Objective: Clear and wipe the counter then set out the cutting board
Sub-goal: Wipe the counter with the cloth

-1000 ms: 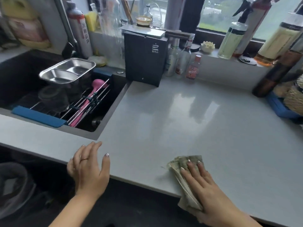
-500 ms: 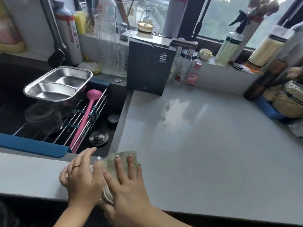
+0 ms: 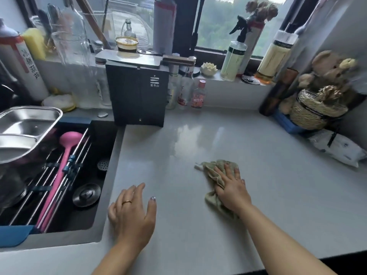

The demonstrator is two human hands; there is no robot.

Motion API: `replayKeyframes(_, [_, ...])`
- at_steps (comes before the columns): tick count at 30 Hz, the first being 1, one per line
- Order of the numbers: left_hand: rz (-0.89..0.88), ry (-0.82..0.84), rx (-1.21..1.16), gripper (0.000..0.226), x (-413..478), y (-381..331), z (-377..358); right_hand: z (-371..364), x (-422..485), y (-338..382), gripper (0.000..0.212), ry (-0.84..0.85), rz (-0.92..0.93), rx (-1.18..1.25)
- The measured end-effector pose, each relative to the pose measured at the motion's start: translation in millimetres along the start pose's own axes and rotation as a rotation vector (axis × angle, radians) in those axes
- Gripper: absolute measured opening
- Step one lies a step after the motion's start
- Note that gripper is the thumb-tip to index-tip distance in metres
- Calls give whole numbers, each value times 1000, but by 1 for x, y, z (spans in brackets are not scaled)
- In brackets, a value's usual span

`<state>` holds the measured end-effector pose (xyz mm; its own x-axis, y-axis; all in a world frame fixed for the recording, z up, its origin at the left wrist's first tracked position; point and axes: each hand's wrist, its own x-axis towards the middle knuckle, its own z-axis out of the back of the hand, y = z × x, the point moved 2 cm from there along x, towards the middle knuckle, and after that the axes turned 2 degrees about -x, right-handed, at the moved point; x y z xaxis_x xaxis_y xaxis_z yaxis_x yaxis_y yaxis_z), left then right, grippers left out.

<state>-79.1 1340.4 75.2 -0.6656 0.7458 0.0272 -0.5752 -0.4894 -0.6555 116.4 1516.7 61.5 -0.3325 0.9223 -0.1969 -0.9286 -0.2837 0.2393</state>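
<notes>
While the left hand (image 3: pixel 132 212) rests spread on the counter (image 3: pixel 278 205), the right hand (image 3: pixel 231 188) presses flat fingers on a seemingly damp cloth (image 3: pixel 213 170).

We look through one head-worn camera (wide-angle, edges bowed), facing forward and down, close over the counter (image 3: pixel 258 195), with the window (image 3: pixel 218 22) at top.

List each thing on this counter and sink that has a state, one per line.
Cloth, crumpled, pressed on the counter by the right hand.
Right hand, fingers straight on the cloth.
Left hand, open, empty, beside the sink.
Tray, upright, empty, over the sink.
Ladle, lying on the rack.
Counter, wet sheen near the back.
</notes>
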Motion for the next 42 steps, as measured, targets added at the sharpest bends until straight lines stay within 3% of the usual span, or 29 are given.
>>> replayKeyframes(14, [-26, 53, 89, 69, 22, -126, -123, 99, 49, -346, 57, -118, -570, -5])
replayKeyframes(19, [-24, 30, 117, 90, 25, -159, -155, 115, 72, -400, 55, -136, -637, -2])
replayKeyframes(25, [28, -23, 115, 88, 27, -156, -155, 112, 122, -345, 57, -148, -541, 2])
replayKeyframes(31, [80, -94, 116, 84, 27, -144, -140, 76, 170, -155, 57, -110, -18, -23])
replayKeyframes(36, [144, -171, 133, 82, 25, -121, -121, 19, 124, 19, 67, 109, 526, 55])
replayKeyframes(39, [169, -236, 167, 79, 25, -106, -109, 2, 95, 63, 70, 218, 745, 16])
replayKeyframes(42, [234, -260, 159, 81, 28, -97, -103, 4, 98, 57, 66, 216, 794, 27])
